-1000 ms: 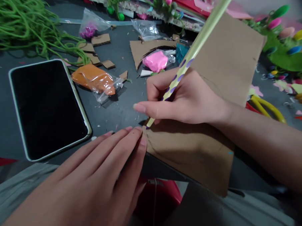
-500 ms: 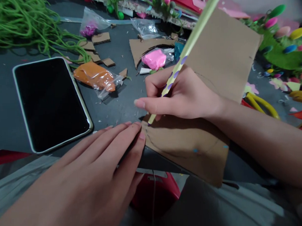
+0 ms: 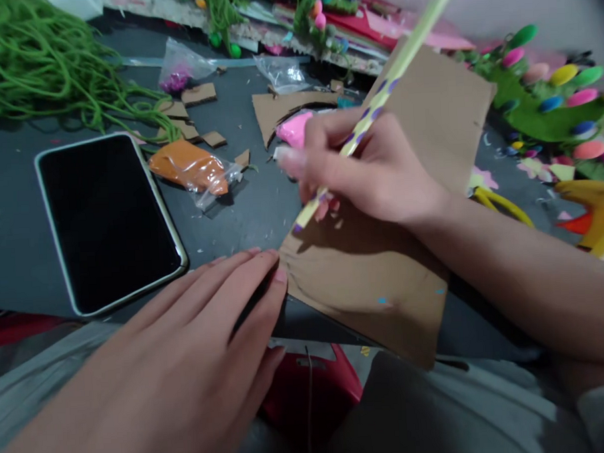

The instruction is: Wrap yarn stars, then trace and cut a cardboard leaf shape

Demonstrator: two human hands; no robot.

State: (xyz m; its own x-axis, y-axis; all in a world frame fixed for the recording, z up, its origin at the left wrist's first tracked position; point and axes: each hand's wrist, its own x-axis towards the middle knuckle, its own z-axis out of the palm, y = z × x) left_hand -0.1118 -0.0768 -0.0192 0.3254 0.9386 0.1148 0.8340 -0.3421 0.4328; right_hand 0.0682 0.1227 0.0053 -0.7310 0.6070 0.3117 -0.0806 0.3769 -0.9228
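R hand (image 3: 374,170) clamps spotted pencil (image 3: 389,89), tip nr left corner of cardboard (image 3: 364,277), lower ctr of frame; contact unclear. L hand (image 3: 197,344), outstretched, rests at that corner only; cardboard could pivot if pencil pushes hard.

My left hand (image 3: 201,331) lies palm down at eight o'clock, its long fingers close together and pointing toward two o'clock. My bare right forearm (image 3: 514,277) enters from four o'clock; my right hand (image 3: 369,163) curls in a writing grip at two o'clock, thumb (image 3: 334,175) stretched between nine and ten.
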